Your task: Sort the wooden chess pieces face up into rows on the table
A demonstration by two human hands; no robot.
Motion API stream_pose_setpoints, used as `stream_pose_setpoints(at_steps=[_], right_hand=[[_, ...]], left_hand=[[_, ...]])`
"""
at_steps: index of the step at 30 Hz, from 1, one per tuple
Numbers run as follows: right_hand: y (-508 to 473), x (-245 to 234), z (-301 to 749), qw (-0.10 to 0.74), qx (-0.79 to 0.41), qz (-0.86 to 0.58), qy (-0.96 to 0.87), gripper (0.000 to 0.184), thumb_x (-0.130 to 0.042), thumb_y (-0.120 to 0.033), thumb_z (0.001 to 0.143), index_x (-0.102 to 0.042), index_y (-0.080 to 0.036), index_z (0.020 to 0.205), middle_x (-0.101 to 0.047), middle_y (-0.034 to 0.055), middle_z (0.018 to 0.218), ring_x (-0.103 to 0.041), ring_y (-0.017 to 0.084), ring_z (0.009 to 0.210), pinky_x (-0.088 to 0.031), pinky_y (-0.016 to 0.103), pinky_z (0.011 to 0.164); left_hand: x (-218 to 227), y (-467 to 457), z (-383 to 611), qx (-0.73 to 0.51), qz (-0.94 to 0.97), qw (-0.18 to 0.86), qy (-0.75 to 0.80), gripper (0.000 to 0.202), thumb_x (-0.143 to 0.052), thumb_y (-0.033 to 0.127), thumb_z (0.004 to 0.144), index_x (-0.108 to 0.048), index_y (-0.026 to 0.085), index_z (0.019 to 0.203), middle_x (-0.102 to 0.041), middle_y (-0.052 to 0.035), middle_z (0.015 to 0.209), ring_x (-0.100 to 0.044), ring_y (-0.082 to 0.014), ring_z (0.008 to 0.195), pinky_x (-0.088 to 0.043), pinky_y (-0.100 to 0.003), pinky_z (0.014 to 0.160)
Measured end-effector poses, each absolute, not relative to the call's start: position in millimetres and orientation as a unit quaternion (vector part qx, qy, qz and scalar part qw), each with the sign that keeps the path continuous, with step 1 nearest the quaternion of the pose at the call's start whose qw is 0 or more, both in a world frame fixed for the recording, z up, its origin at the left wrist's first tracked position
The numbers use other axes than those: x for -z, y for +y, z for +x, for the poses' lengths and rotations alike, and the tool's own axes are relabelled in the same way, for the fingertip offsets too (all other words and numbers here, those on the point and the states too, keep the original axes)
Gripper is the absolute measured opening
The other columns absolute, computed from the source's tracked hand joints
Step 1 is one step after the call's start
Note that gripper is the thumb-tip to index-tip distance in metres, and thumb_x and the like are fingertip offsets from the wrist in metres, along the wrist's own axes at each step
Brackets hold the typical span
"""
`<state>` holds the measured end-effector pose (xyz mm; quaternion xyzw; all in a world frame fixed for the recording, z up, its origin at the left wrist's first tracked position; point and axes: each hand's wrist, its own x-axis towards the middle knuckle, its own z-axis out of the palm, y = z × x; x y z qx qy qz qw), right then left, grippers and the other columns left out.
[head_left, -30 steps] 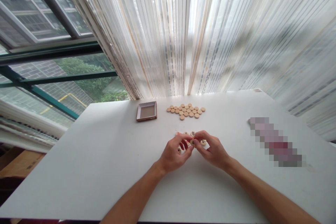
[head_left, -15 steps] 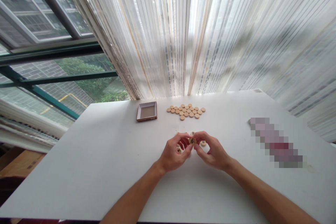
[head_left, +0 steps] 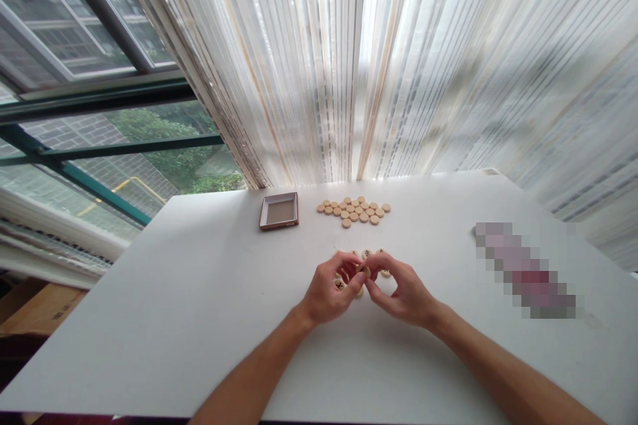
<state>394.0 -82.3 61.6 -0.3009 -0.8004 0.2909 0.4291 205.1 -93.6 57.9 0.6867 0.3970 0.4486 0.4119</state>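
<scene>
Held up between my hands is a round wooden Chinese chess piece (head_left: 363, 271) with a dark character, tilted and partly covered by fingers. My left hand (head_left: 326, 292) is closed, pinching its left side between thumb and fingers. From the other side, the thumb and forefinger of my right hand (head_left: 411, 292) close on its right edge. Several more lettered pieces lie on the table under and just beyond my hands, among them a face-up piece (head_left: 367, 254) behind the fingertips and another piece (head_left: 339, 285) seen through my left fingers. Some are mostly hidden by my hands.
Farther back, a cluster of pieces (head_left: 354, 216) lies with blank sides up on the white table (head_left: 209, 319). Left of them sits a shallow square box (head_left: 298, 212). A blurred-out object (head_left: 523, 272) rests at right. A striped curtain (head_left: 319, 80) hangs along the far edge.
The held piece has turned, so its character faces me less squarely. My right fingers have shifted slightly, showing more of the pieces behind. My left hand has stayed nearly still.
</scene>
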Motion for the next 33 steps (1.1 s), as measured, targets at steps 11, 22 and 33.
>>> stream_pose_setpoints(at_steps=[11, 22, 33], right_hand=[[-82.9, -61.9, 393.4, 0.449, -0.306, -0.311, -0.780, 0.019, -0.060, -0.020, 0.087, -0.054, -0.024, 0.105, -0.065, 0.0018, 0.083, -0.061, 0.015, 0.071, -0.055, 0.030, 0.068], [-83.3, -62.6, 391.0, 0.452, -0.324, -0.309, -0.771, 0.021, -0.062, -0.017, 0.085, -0.055, -0.024, 0.105, -0.065, 0.0008, 0.084, -0.062, 0.014, 0.070, -0.055, 0.028, 0.066], [-82.8, -53.8, 391.1, 0.452, -0.263, -0.272, -0.808, 0.032, -0.061, -0.010, 0.082, -0.056, -0.025, 0.110, -0.065, 0.0002, 0.085, -0.063, 0.013, 0.070, -0.055, 0.026, 0.066]], left_hand=[[-59.3, -94.6, 204.0, -0.448, 0.663, 0.480, 0.360, 0.029, -0.062, 0.033, 0.092, -0.059, 0.016, 0.116, -0.067, -0.0091, 0.099, -0.065, -0.0162, 0.082, -0.054, -0.029, 0.076], [-55.0, -92.3, 203.2, -0.435, 0.634, 0.515, 0.381, 0.031, -0.065, 0.036, 0.090, -0.058, 0.016, 0.112, -0.069, -0.0089, 0.093, -0.067, -0.0172, 0.081, -0.054, -0.027, 0.071], [-52.7, -91.4, 204.8, -0.445, 0.638, 0.501, 0.379, 0.029, -0.072, 0.036, 0.085, -0.060, 0.015, 0.100, -0.067, -0.0053, 0.085, -0.065, -0.0142, 0.074, -0.051, -0.024, 0.067]])
